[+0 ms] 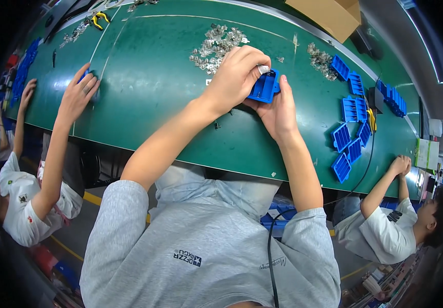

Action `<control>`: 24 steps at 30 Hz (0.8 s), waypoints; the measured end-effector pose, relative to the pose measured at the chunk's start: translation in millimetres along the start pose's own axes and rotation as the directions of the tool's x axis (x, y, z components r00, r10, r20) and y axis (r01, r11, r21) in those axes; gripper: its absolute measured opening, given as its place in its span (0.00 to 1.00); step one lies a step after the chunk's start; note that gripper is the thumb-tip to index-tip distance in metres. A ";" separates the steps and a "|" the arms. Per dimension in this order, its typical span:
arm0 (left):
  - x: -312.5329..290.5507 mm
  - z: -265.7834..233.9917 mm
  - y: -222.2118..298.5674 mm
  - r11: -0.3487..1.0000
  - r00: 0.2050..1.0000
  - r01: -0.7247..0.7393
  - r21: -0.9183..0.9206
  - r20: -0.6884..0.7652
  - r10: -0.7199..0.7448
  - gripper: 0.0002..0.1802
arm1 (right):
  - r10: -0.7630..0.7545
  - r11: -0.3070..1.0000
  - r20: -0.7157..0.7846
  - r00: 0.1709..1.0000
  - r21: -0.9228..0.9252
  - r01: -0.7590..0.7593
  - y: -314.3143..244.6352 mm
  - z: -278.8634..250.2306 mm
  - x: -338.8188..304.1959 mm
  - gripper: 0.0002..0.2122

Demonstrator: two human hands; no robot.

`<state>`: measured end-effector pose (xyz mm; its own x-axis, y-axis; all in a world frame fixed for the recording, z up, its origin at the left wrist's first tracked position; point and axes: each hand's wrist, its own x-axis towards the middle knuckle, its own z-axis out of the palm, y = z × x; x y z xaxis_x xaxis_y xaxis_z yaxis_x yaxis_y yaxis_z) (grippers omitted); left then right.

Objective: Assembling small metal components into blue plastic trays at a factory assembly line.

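My right hand (282,112) is closed round a blue plastic battery holder (265,87), tilted up above the green table with its open compartments showing. My left hand (239,72) reaches over its far edge, fingers bent together in a pinch. Something whitish (264,69) shows at those fingertips; whether it is a small metal part or a finger cover I cannot tell. Just beyond my left hand spreads a pile of small silvery metal contacts (216,46). A tiny dark piece (218,124) lies on the table below my wrist.
Several blue holders (341,137) lie to the right, near yellow-handled pliers (370,119) and a black cable (367,169). Another metal heap (321,60) and a cardboard box (329,18) are at the far right. Co-workers' hands rest at the left (80,95) and right (400,165).
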<state>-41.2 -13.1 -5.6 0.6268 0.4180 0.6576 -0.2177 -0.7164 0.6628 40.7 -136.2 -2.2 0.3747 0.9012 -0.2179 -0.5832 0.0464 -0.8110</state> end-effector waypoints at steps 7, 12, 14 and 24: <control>-1.8 3.7 -0.2 0.996 1.000 -0.025 0.089 0.003 0.025 0.07 | 0.007 1.000 0.015 1.000 0.012 -0.007 0.7 3.3 -1.9 0.28; -2.4 3.3 2.0 0.992 1.000 -0.006 0.123 0.015 0.004 0.07 | 0.002 1.000 0.036 0.999 0.010 -0.003 1.4 -1.8 -1.1 0.27; -3.8 3.2 3.0 0.996 0.993 0.092 0.013 0.070 -0.093 0.07 | -0.009 1.000 0.015 1.000 0.000 0.009 3.2 -6.5 0.4 0.26; -1.5 3.5 10.7 0.960 0.969 0.232 -0.156 0.125 -0.214 0.09 | -0.182 0.974 -0.149 0.972 -0.159 0.158 0.1 -6.1 -1.7 0.22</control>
<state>-41.8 -23.4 -0.7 0.7473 0.4885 0.4505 -0.1800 -0.5038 0.8449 44.3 -140.4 -5.3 0.5780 0.8030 -0.1451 -0.3943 0.1192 -0.9112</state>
